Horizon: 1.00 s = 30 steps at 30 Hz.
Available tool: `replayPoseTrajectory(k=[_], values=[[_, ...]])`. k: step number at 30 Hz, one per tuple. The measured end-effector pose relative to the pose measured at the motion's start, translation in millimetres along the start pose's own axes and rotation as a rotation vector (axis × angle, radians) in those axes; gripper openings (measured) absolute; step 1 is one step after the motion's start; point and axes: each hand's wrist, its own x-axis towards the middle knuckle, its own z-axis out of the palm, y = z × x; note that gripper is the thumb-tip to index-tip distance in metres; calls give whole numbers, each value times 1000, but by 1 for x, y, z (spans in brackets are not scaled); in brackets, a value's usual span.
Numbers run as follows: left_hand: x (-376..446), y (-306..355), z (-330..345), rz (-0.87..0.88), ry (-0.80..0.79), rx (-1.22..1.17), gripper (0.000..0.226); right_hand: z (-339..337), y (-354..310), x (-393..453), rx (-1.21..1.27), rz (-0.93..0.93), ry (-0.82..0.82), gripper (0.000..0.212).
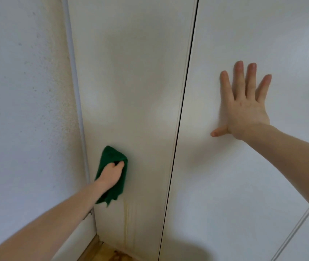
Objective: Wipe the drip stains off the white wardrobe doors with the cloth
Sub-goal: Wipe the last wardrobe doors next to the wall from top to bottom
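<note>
A single head-worn wide-angle view is given, aimed forward and down at the wardrobe doors [131, 91] from close range. The wall [23, 110] is seen at nine o'clock, the floor [110, 255] at six o'clock.

left hand [111, 174] gripping green cloth [112, 166], wardrobe door [131, 81]

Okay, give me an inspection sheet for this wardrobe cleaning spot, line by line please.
Surface: left wardrobe door, white; yellowish drip stains run down below the cloth.
Job's things: green cloth pressed on that door.
Clutter: nothing seen.
Grippers: left hand grips the cloth; right hand flat, fingers spread, on the right wardrobe door.
Cables: nothing seen.
Surroundings: textured wall at left; wooden floor below.
</note>
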Motion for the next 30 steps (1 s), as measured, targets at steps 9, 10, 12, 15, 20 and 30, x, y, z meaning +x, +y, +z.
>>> replayPoseTrajectory(k=[9, 10, 12, 15, 20, 30], values=[[55, -38, -3, -130, -1, 13, 50, 2, -1, 1, 22, 10, -11, 178], [56, -43, 7, -156, -8, 9, 54, 3, 0, 2, 18, 11, -10, 177], [53, -53, 18, -201, -27, 4, 59, 4, 0, 0, 29, 10, 5, 176], [43, -67, 38, -239, -73, -16, 57, 4, 1, 1, 45, 6, 30, 174], [0, -74, 82, -279, -197, -3, 64, 5, -3, -4, 89, 5, 68, 168], [-67, -88, 152, -200, -408, -166, 41, 94, -58, -148, 598, -196, 183, 81]])
